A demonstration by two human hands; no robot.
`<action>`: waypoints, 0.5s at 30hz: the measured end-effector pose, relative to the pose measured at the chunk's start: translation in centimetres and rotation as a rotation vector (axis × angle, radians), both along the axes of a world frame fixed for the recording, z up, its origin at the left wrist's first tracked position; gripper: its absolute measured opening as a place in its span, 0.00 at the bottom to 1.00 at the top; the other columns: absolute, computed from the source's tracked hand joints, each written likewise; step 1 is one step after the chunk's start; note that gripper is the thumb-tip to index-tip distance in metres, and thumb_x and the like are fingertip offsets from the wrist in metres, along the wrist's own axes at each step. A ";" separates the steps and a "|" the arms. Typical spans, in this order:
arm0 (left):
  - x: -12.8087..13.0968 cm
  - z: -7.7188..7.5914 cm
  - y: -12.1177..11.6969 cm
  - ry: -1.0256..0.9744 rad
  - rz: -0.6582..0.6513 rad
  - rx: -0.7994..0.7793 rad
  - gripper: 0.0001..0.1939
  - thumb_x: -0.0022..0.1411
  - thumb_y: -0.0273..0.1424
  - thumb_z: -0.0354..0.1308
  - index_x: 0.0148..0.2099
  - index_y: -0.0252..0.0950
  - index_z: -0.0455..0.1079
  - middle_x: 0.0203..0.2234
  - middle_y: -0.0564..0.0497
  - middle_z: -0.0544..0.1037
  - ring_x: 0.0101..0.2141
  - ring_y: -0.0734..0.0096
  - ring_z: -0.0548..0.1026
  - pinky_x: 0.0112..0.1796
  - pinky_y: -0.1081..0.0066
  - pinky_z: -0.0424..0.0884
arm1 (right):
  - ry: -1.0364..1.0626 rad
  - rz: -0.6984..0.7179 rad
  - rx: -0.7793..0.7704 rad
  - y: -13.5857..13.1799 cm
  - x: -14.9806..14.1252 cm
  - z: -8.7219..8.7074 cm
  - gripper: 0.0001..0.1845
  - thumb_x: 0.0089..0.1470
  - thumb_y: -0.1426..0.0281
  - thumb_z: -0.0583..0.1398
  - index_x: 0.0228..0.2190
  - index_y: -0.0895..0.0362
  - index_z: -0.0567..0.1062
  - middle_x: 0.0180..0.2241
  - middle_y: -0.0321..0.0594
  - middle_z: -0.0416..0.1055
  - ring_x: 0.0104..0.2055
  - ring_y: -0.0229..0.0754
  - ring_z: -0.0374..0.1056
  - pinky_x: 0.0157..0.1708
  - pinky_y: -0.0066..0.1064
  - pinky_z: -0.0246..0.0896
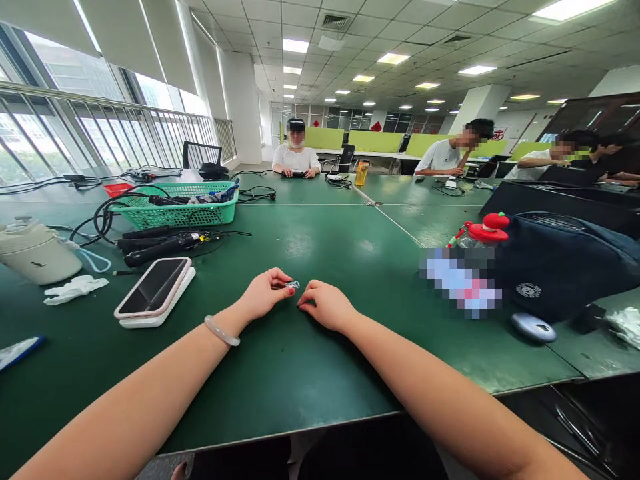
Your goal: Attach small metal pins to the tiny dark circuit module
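My left hand (pixel 265 293) is closed in a pinch, thumb against fingers, just above the green table. Between its fingertips is a small flat, shiny, clear-and-silver piece (pixel 293 285), too small to name. A pale bangle (pixel 221 331) circles the left wrist. My right hand (pixel 327 305) is close by on the right, its fingers curled and pressed together, pointing left and down. Whatever those fingers may hold is hidden. A small gap separates the two hands.
Left of my hands lie a phone (pixel 155 287) on a white box, dark cabled tools (pixel 160 247) and a green basket (pixel 180 212). To the right are a red-lidded bottle (pixel 487 230), a dark bag (pixel 570 260) and a mouse (pixel 533 328). Several people sit around the green table (pixel 280 373).
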State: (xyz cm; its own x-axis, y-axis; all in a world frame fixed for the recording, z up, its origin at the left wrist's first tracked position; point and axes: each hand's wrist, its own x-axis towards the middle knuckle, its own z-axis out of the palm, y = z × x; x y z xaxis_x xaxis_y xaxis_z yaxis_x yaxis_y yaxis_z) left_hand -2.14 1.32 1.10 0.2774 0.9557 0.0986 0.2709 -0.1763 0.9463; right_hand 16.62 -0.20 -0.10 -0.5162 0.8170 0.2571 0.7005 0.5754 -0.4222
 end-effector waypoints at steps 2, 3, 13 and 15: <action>0.1 -0.2 0.0 0.046 -0.011 0.033 0.18 0.44 0.37 0.64 0.35 0.33 0.66 0.30 0.49 0.76 0.32 0.69 0.74 0.37 0.66 0.69 | -0.005 -0.004 0.018 0.0 -0.1 0.1 0.05 0.50 0.70 0.60 0.29 0.53 0.77 0.33 0.37 0.67 0.33 0.35 0.64 0.34 0.27 0.57; 0.1 -0.3 0.0 0.064 -0.011 0.047 0.17 0.44 0.36 0.64 0.35 0.34 0.66 0.30 0.49 0.76 0.32 0.69 0.73 0.36 0.66 0.69 | 0.002 -0.009 0.019 0.0 -0.1 0.2 0.05 0.50 0.71 0.59 0.28 0.54 0.77 0.33 0.37 0.68 0.33 0.36 0.65 0.34 0.27 0.57; 0.6 0.4 -0.6 0.066 -0.017 0.034 0.18 0.40 0.37 0.66 0.30 0.34 0.63 0.28 0.51 0.75 0.28 0.69 0.74 0.32 0.68 0.69 | 0.581 -0.156 -0.116 0.0 0.0 0.9 0.09 0.52 0.67 0.55 0.30 0.55 0.74 0.29 0.35 0.73 0.30 0.35 0.67 0.34 0.27 0.60; 0.7 0.3 -0.7 0.034 -0.032 0.022 0.18 0.40 0.36 0.66 0.30 0.34 0.63 0.27 0.52 0.75 0.28 0.69 0.74 0.32 0.68 0.69 | 0.583 -0.145 -0.129 -0.1 -0.1 0.8 0.09 0.52 0.67 0.55 0.30 0.56 0.74 0.28 0.35 0.73 0.28 0.35 0.65 0.32 0.26 0.60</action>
State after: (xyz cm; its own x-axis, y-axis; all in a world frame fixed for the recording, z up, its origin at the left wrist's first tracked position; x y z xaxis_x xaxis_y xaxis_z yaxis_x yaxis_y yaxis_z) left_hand -1.41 0.64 1.44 0.3115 0.9439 0.1099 0.2963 -0.2064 0.9325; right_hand 16.49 -0.32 0.74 -0.2018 0.9115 0.3583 0.4007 0.4106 -0.8190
